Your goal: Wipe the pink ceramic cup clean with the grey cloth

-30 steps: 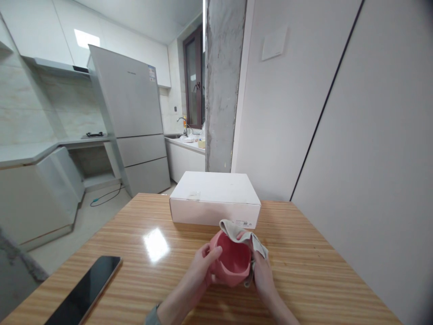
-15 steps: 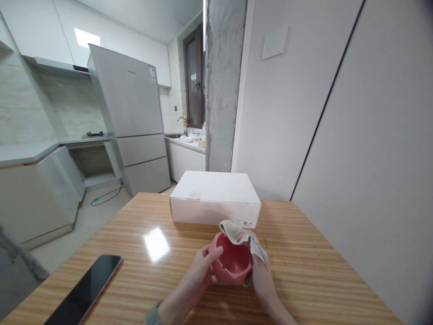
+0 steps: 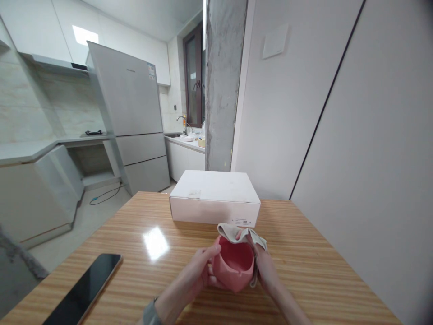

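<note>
A pink faceted bowl (image 3: 235,275), perhaps an ashtray since its rim has a small notch, is tilted with its opening towards me. My left hand (image 3: 199,271) is closed on its left side, thumb over the rim and fingers beneath. On the right, my right hand (image 3: 264,262) grips a light grey cloth (image 3: 232,231) that drapes over the far rim and hangs down the bowl's right side. Most of the right fingers are hidden by the cloth and bowl.
Behind the bowl a white box (image 3: 214,210) lies on the wooden table (image 3: 311,271). A black phone (image 3: 84,289) rests at the table's left. A grey pillar (image 3: 225,90) and a fridge (image 3: 135,99) stand beyond.
The bowl has turned and tipped in my hands, so its notch and lower outer wall show more. The cloth has shifted slightly along the far rim with my right hand.
</note>
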Demonstrator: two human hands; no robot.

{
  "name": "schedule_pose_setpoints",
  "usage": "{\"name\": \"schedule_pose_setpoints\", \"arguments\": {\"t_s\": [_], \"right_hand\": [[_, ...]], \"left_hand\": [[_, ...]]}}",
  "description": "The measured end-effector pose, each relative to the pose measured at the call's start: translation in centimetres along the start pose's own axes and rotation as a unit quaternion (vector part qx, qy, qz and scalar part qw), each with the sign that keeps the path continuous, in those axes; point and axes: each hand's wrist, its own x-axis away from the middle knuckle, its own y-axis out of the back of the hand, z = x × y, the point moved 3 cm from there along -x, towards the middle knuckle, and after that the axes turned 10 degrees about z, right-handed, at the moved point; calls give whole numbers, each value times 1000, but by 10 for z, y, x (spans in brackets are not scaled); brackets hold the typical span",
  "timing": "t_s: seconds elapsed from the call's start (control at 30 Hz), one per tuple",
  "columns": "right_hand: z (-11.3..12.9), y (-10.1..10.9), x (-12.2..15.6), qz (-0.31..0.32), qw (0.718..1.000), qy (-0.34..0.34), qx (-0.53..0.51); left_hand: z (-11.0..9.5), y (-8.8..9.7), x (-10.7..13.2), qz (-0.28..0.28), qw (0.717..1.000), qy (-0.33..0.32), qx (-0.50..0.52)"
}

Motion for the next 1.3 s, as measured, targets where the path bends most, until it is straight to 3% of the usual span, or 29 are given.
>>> {"name": "schedule_pose_setpoints", "arguments": {"t_s": [0.17,0.3,0.4,0.53,0.63,0.7,0.8,0.93,1.07,1.17,1.3], "right_hand": [[-3,3,12,-87,988,96,82],[-8,-2,20,-74,990,96,78],[-12,-3,18,-74,993,71,54],[-14,8,11,-142,988,38,48],[-10,6,7,-72,997,15,30],[-6,-1,9,-47,998,37,29],[-2,-13,16,-73,992,98,36],[-3,-25,22,-81,988,128,27],[-3,-16,18,-107,991,77,11],[-5,-6,14,-109,993,41,-9],[-5,-8,12,-40,998,39,-14]], "left_hand": [[-2,-15,-1,19,996,-81,28],[-7,-23,3,35,986,-149,66],[-7,-18,2,50,991,-106,67],[-2,-7,0,34,999,-11,41],[-1,-8,0,49,998,-8,50],[-2,-12,1,49,996,-38,68],[-5,-18,0,43,986,-119,111],[-10,-24,1,88,968,-176,155],[-13,-23,3,140,973,-124,138],[-13,-17,5,104,990,-61,77],[-14,-10,7,28,999,-43,-16]]}}
